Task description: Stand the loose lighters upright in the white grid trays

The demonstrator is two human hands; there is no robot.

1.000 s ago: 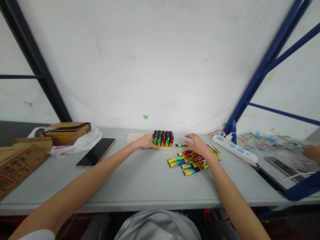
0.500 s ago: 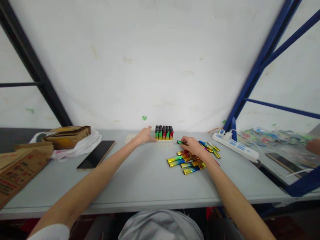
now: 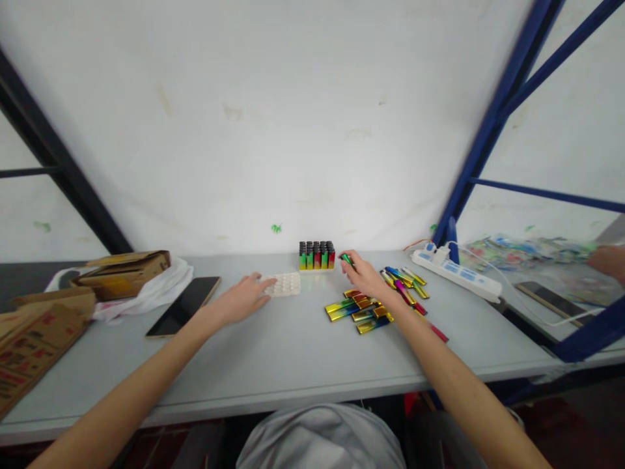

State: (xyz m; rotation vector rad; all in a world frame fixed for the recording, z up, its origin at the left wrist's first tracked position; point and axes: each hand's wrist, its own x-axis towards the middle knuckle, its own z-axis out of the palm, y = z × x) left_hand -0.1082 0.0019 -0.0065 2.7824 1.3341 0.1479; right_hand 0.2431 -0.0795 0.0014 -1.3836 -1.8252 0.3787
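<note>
My left hand (image 3: pixel 244 298) is open, its fingers spread at the left end of a white tray (image 3: pixel 287 284) with rows of round pockets. Fingertips reach the tray's edge. My right hand (image 3: pixel 365 275) is closed on a green lighter (image 3: pixel 348 260), held just right of a block of upright lighters (image 3: pixel 317 256). Those have black tops and green, red and yellow bodies, and stand in tight rows on a pale base. Under and beside my right forearm lies a loose pile of shiny gold, blue and red flat pieces (image 3: pixel 342 309), partly hidden by the arm.
A dark tablet or phone (image 3: pixel 184 306) lies left, near an open cardboard box (image 3: pixel 124 273) on a white bag. Another carton (image 3: pixel 41 339) sits at the left edge. A white power strip (image 3: pixel 459 275) is right, beside blue shelf posts. Another person's hand (image 3: pixel 608 264) shows far right.
My left hand has moved left and nearer from beside the lighter block, and the white tray now shows more fully. My right hand has lifted the green lighter toward the block.
</note>
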